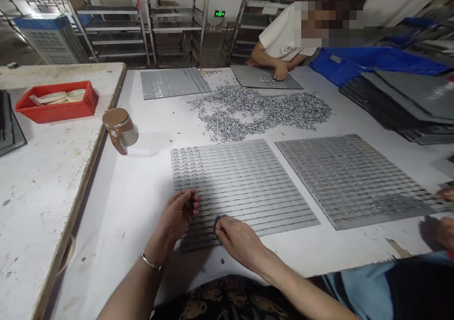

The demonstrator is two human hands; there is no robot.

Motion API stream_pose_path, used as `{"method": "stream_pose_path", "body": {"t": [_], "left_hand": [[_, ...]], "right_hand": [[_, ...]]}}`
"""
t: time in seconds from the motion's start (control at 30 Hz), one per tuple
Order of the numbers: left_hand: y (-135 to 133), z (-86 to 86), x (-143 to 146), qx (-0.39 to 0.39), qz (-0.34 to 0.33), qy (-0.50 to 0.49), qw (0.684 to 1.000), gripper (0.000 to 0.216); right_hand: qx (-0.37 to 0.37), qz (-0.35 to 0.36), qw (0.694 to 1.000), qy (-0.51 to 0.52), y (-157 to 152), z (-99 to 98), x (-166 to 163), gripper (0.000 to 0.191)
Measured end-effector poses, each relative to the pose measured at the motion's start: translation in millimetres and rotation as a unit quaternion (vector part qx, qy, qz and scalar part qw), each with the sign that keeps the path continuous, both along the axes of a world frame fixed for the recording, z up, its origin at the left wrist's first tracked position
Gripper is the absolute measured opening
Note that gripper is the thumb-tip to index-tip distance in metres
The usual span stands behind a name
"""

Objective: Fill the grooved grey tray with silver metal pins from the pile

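A grey ridged tray filled with rows of small metal parts lies on the white table in front of me. My left hand rests at the tray's near left edge, fingers curled together around small metal parts. My right hand lies on the tray's near edge, fingertips pinched on a row; what they hold is too small to make out. A loose heap of small shiny metal parts is spread beyond the tray.
A second filled tray lies to the right, another at the far left. A brown mug stands left. A red bin sits on the neighbouring table. A person across works at a tray; another person's hands show at right.
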State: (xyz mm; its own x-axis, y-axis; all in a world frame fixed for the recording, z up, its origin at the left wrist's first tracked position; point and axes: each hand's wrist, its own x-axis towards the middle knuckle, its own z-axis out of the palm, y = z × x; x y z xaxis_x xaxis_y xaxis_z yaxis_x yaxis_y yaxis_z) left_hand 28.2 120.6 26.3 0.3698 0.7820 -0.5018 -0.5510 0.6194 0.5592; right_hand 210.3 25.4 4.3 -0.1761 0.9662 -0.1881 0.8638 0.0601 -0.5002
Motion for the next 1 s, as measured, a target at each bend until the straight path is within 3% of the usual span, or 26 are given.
{"method": "stream_pose_path", "body": {"t": [0.13,0.27,0.43,0.57,0.7,0.8,0.87,1.0], "left_hand": [[-3.5,-5.1,3.6,-0.029,-0.019,-0.009,0.999,0.010],[-4.1,-8.4,5.5,-0.030,-0.018,-0.020,0.999,0.009],[-11.6,-4.1,12.8,-0.030,-0.044,-0.061,0.997,0.025],[-23.0,-0.9,19.5,-0.065,-0.121,-0.119,0.983,0.045],[-28.2,-0.6,21.2,-0.067,-0.167,-0.129,0.975,0.053],[-27.8,-1.1,21.6,-0.072,-0.177,-0.141,0.971,0.050],[-27.6,-1.8,22.1,-0.065,-0.171,-0.135,0.974,0.046],[-28.7,-4.0,21.6,-0.010,-0.198,-0.051,0.979,0.033]], "right_hand": [[-0.007,0.008,0.999,-0.035,4.9,-0.9,-3.6,0.017],[0.007,-0.014,1.000,0.013,5.7,2.4,2.2,0.012],[0.123,-0.074,0.982,0.122,5.7,22.6,12.0,0.016],[0.210,0.000,0.974,0.089,10.6,35.2,4.0,0.021],[0.200,0.052,0.978,0.010,16.3,34.2,-4.2,0.024],[0.186,0.050,0.981,0.034,17.3,33.1,-3.0,0.023],[0.183,0.024,0.978,0.097,16.5,33.2,-1.2,0.021],[0.180,-0.117,0.954,0.211,13.7,30.7,-1.1,0.015]]}}
